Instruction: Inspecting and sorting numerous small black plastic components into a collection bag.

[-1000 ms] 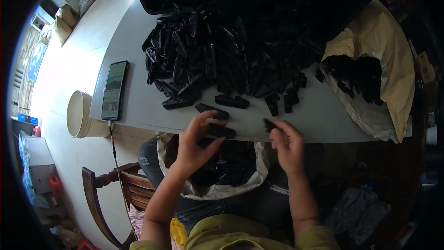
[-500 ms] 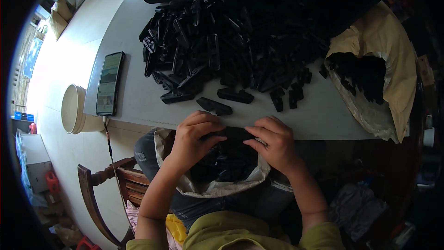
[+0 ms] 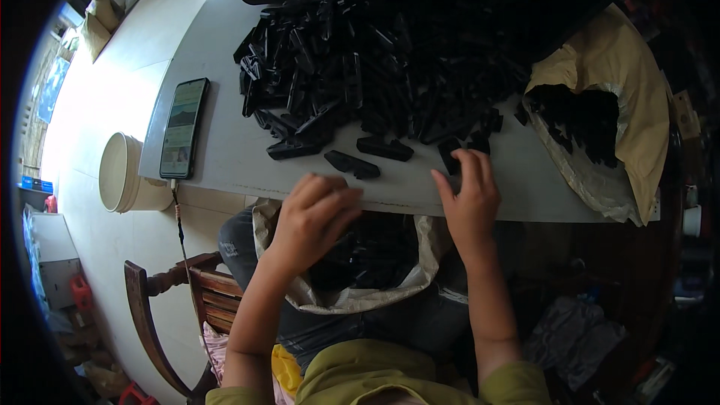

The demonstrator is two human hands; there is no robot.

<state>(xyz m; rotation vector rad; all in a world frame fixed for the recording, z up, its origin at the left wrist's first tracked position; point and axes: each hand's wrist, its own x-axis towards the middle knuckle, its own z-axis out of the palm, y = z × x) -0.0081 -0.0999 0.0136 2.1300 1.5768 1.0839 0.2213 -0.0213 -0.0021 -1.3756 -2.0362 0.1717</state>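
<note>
My right hand (image 3: 474, 199) is over the table's near edge. Its thumb and forefinger are apart, and its fingertips are at a small black plastic part (image 3: 448, 156); a firm grip on it does not show. My left hand (image 3: 309, 217) hovers above the left rim of a pale woven sack (image 3: 345, 304) on my lap, its fingers bent and smeared by motion. Black parts (image 3: 360, 259) fill the sack's dim inside. Two longer black plastic pieces (image 3: 384, 148) lie singly beyond my hands, in front of a big heap of such parts (image 3: 315, 82).
A phone (image 3: 184, 131) with a cable lies on the grey table (image 3: 217, 157) at the left. At the right an opened tan bag (image 3: 641, 112) holds more black parts. A pale bucket (image 3: 118, 176) and a wooden chair (image 3: 146, 322) stand left of the table.
My right hand has gone from above the sack up and right to the small parts on the table. My left hand shifted slightly; its fingers are now blurred. The view has shifted a little.
</note>
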